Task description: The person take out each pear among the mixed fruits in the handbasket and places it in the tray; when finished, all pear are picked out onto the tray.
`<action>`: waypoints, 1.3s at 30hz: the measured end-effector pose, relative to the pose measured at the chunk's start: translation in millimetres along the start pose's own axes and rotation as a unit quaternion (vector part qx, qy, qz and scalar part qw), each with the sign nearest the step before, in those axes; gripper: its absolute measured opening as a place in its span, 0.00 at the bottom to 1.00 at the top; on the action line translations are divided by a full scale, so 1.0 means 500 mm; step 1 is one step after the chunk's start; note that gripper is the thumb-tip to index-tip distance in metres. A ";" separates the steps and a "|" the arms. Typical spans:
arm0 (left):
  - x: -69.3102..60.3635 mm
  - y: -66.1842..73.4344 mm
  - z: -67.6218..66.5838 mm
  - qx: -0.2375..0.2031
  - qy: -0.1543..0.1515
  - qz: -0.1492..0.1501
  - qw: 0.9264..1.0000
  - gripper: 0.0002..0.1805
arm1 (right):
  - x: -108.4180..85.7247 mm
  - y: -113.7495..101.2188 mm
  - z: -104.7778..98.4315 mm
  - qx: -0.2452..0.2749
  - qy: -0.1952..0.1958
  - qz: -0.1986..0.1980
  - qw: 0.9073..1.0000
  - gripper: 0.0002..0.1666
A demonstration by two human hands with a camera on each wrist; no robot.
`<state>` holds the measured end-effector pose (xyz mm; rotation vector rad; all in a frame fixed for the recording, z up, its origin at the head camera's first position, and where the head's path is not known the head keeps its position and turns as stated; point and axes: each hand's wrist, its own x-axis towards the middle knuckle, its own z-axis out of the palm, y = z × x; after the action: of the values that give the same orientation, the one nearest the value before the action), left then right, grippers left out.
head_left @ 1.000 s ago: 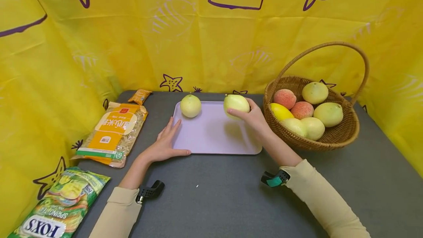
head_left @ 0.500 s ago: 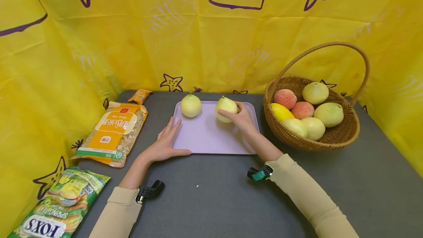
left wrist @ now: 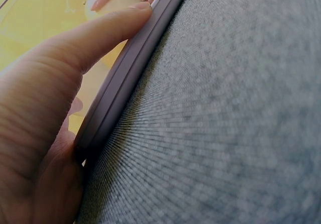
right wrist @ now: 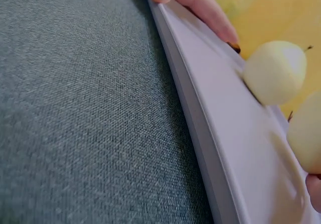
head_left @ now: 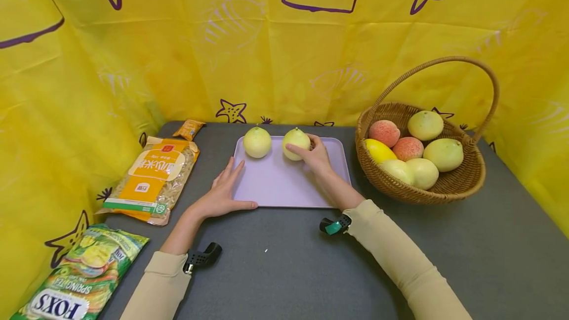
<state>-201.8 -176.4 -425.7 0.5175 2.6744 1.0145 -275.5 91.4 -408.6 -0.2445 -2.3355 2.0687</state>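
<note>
While the pale yellow-green, round pear with a short stem (head_left: 295, 138) was over the right part of the tray a second ago, its stem tipped leftward, it has since moved left and now has its stem upward. The right hand (head_left: 317, 156) grasps it between thumb and fingers at the far side of the lavender, rectangular, shallow tray (head_left: 275, 186); whether it touches the surface I cannot tell. Just beside it, a second pale yellow-green pear (head_left: 257, 142) sits unmoved in the tray's far left corner. The left hand (head_left: 221, 197), likewise unchanged, lies with fingers spread along the tray's left edge, its thumb against the near edge, clasping nothing.

On the green, glossy plastic bag (head_left: 84, 273) at lower left, "FOX'S" and "SPRING TEA" read upside down. Above it, the orange-and-clear plastic food bag (head_left: 146, 174) bears Chinese characters on a cream panel. Lettering on the small orange wrapper (head_left: 188, 130) is too small to read.
</note>
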 end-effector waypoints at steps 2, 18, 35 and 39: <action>0.000 0.000 0.000 0.000 0.000 0.000 1.000 0.65 | 0.003 0.002 0.004 0.006 0.002 0.005 1.000 0.44; 0.001 0.004 0.000 -0.002 -0.002 0.000 1.000 0.64 | 0.015 0.004 0.015 -0.010 0.003 0.018 1.000 0.48; 0.000 0.004 0.000 0.002 0.000 0.003 1.000 0.65 | 0.005 0.008 0.015 -0.018 -0.008 0.001 1.000 0.47; -0.001 0.002 0.000 0.006 0.006 0.006 1.000 0.64 | -0.009 0.003 0.006 -0.022 -0.013 -0.003 1.000 0.47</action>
<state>-200.9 -176.1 -424.9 0.5311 2.6930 1.0083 -271.3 88.0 -410.0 -0.2126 -2.3952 2.0333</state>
